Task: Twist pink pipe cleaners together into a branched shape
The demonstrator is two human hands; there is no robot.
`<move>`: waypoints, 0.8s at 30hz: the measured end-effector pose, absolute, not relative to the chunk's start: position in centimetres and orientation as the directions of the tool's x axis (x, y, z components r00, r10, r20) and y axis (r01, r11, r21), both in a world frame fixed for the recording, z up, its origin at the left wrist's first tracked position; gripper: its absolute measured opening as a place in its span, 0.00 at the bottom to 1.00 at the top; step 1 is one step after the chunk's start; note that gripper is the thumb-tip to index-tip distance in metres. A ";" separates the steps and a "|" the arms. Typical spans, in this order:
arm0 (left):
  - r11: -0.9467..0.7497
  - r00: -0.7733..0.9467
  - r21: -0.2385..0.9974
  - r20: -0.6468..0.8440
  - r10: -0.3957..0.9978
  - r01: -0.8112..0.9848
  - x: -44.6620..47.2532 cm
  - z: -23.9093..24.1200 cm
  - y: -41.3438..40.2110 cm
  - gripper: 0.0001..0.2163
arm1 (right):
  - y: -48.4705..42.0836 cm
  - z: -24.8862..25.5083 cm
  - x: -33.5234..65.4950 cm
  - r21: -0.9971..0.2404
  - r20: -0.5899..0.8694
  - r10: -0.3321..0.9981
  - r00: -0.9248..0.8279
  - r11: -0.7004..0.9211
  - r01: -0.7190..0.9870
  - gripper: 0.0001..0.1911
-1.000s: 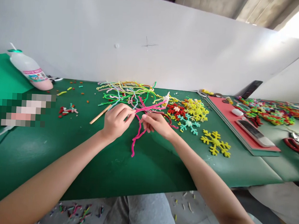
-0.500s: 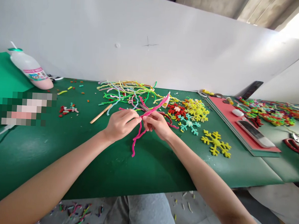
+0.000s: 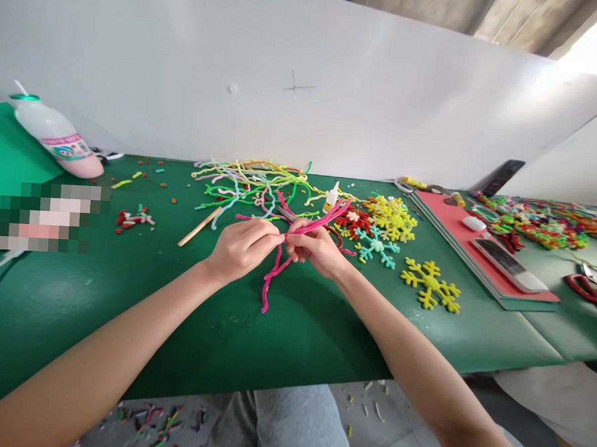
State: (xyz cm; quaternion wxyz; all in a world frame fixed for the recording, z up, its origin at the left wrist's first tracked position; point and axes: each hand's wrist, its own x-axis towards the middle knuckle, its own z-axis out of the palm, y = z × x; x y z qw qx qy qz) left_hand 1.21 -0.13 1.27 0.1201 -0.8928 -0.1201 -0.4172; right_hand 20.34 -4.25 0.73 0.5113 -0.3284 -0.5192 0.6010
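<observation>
From afar I see the left hand (image 3: pixel 242 247) and right hand (image 3: pixel 316 247) nearly touching, fingertips closed on pink stems (image 3: pixel 322 223), probably pinched this close to keep them together. Loose stems (image 3: pixel 238 192) and a small bottle (image 3: pixel 331 198) sit beyond the fingers, seemingly for easy reach; a yellow snowflake (image 3: pixel 431 285) lies to their right.
</observation>
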 end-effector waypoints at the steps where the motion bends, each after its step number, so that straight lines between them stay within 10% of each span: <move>1: -0.940 0.624 -0.122 0.774 0.111 0.319 1.2 1.3 -0.1 0.05 | -4.2 0.7 20.4 -0.961 0.135 0.956 -0.261 0.062 -0.270 0.08; 13: -0.935 0.665 -0.184 0.744 0.069 0.304 1.4 1.2 0.1 0.05 | -4.2 0.6 20.3 -0.965 0.043 0.965 -0.259 -0.027 -0.262 0.08; 24: -0.881 0.530 0.351 0.705 0.472 0.318 2.2 0.6 -0.3 0.04 | -4.2 0.2 20.0 -0.946 0.323 0.943 -0.079 0.321 -0.036 0.08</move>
